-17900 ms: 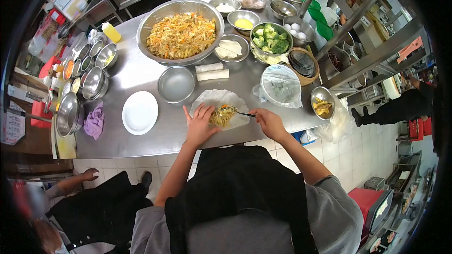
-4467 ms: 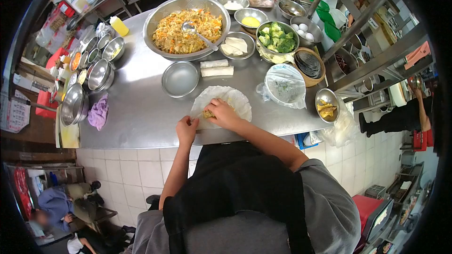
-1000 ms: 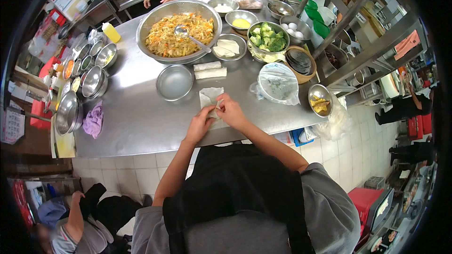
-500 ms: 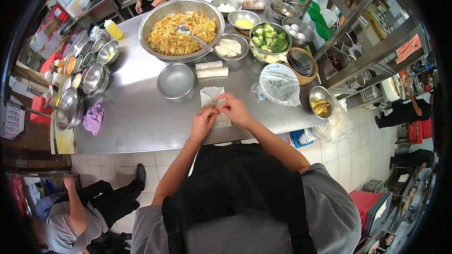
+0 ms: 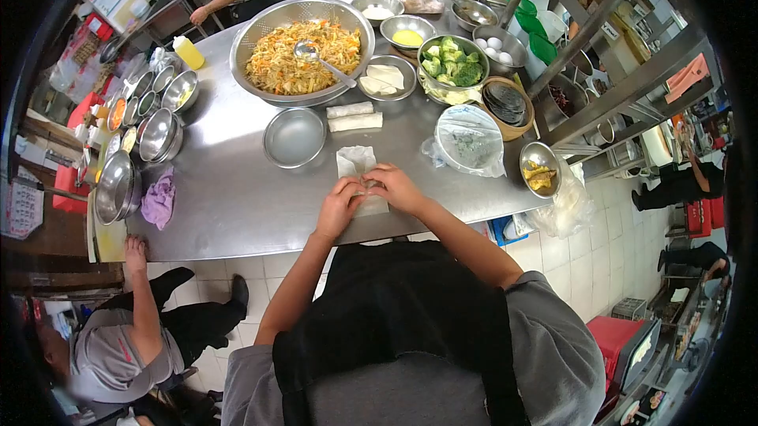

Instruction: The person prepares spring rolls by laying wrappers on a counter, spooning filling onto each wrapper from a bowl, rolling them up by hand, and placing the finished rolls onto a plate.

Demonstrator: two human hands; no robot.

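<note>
A thin pale spring roll wrapper (image 5: 356,160) lies on the steel table in front of me, its far end flat and its middle covered by my fingers. My left hand (image 5: 339,205) is closed at the wrapper's left side, fingertips pinching it. From the right, my right hand (image 5: 397,189) meets it with bent fingers, also closed on the wrapper. What lies under the fingertips is hidden. Just beyond are two rolled spring rolls (image 5: 355,122), side by side. A steel bowl (image 5: 294,137) stands to their left.
A large colander (image 5: 245,35) holds shredded filling and a ladle (image 5: 335,72). Bowls of wrappers (image 5: 384,79), broccoli (image 5: 452,64) and eggs (image 5: 493,44) stand right of it. A plastic-covered bowl (image 5: 469,140) is nearer. One co-worker's hand (image 5: 136,249) touches the table's left corner.
My right hand has come down slightly, closer to my left. The person at the back has shifted left. The co-worker at lower left has brought a hand onto the table corner.
</note>
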